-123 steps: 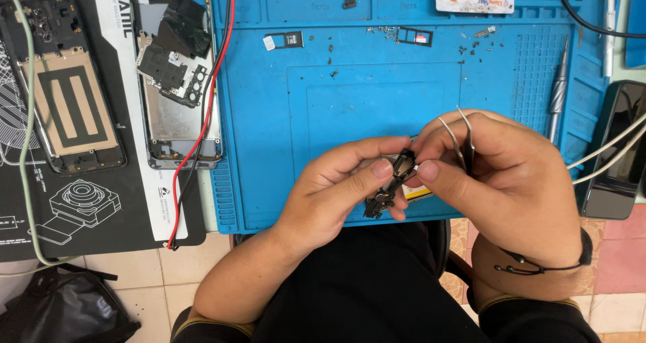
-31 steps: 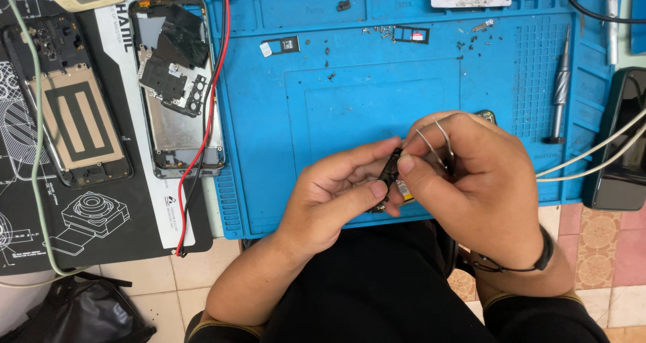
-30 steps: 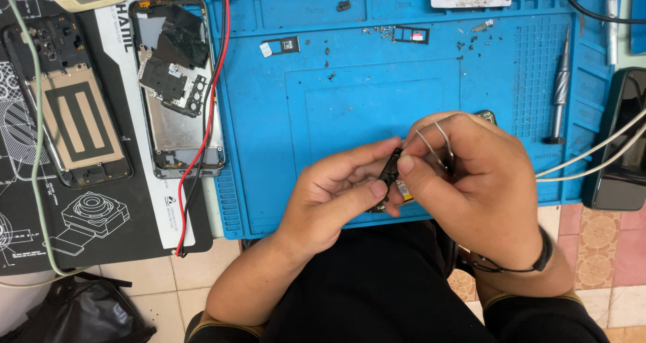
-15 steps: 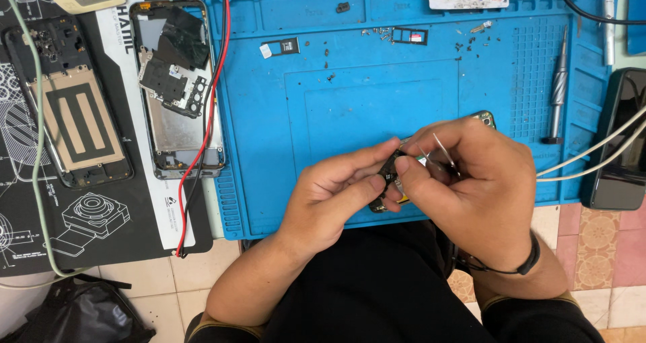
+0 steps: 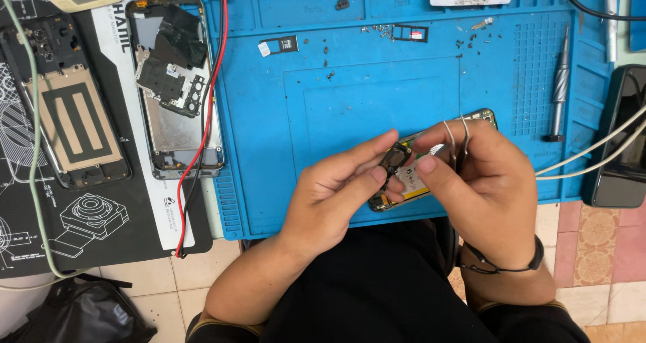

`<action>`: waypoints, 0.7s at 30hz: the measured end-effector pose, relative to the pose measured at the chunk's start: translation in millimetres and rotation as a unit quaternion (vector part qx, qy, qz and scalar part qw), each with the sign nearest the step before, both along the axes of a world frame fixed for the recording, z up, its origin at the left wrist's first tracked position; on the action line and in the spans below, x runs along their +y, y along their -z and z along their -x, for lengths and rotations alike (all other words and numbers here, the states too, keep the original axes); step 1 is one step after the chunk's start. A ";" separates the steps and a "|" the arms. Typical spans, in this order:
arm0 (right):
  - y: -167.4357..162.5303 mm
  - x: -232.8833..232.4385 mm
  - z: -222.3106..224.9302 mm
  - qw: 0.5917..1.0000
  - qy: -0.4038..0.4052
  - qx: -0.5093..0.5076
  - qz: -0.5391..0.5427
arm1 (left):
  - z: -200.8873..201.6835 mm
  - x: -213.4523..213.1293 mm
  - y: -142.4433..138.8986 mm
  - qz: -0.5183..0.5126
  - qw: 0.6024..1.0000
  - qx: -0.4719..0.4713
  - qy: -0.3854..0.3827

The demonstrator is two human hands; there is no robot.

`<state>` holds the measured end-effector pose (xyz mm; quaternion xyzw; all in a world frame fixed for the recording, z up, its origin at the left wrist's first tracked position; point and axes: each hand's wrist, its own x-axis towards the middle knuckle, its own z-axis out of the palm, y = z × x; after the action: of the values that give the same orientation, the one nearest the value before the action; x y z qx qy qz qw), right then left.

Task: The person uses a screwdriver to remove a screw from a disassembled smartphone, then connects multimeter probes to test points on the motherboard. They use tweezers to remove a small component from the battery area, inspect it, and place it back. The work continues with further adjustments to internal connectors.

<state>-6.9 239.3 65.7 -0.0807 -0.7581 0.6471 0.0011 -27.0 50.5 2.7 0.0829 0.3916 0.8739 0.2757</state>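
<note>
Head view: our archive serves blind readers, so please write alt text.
Both hands, left hand and right hand, pinch a small circuit board above a blue work mat; the right also holds tweezers. A gutted phone frame lies left.

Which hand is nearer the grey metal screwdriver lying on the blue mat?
Right. The right hand sits just left of the grey metal screwdriver, below it; the left hand is farther left, beyond the small circuit board.

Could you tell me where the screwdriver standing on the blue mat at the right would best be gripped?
Grip the screwdriver by its ribbed grey handle, coming from above. It lies lengthwise, tip toward the near edge of the blue mat, with open mat on either side.
</note>
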 end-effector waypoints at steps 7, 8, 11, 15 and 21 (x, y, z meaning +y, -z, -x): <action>5.8 -4.3 -0.6 1.000 0.000 0.007 0.001 | -4.8 0.6 -6.4 0.024 1.000 0.010 -0.010; 6.0 -4.6 -0.1 1.000 -0.002 0.008 0.003 | -5.2 1.1 -7.3 0.030 1.000 -0.001 -0.009; 7.2 -4.8 1.5 1.000 -0.005 0.011 0.001 | -6.3 1.6 -9.6 0.056 0.998 -0.008 -0.010; 10.0 -5.5 3.7 0.998 0.005 0.023 -0.052 | -6.7 2.1 -10.5 0.085 0.996 0.003 -0.011; 11.7 -6.4 6.8 0.998 0.012 0.015 -0.059 | -5.4 -0.5 -9.6 -0.001 1.000 -0.026 0.002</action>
<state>-13.8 233.0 54.0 -0.0802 -0.7939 0.6022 0.0254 -21.6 50.0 12.3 0.0611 0.3835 0.8756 0.2872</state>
